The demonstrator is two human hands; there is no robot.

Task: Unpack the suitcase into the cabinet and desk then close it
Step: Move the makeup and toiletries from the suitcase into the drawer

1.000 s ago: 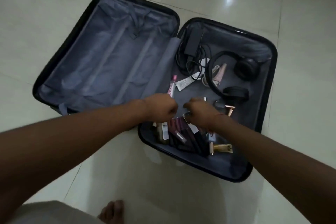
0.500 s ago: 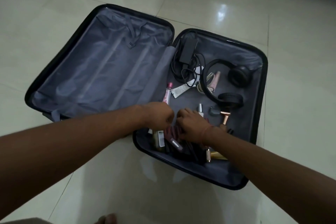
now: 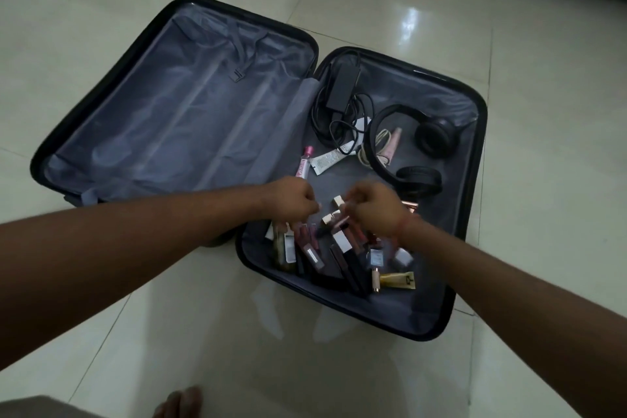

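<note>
Suitcase [image 3: 476,180] lies open on floor, left half bare, right half full. Since a second ago both hands moved apart slightly over cosmetics pile [image 3: 325,248]. Left hand [image 3: 291,198] curled, right hand [image 3: 375,209] pinching; contents blurred, can't tell. Unpacking barely started.

Head camera looks steeply down, near, over the open suitcase [image 3: 475,180].
</note>
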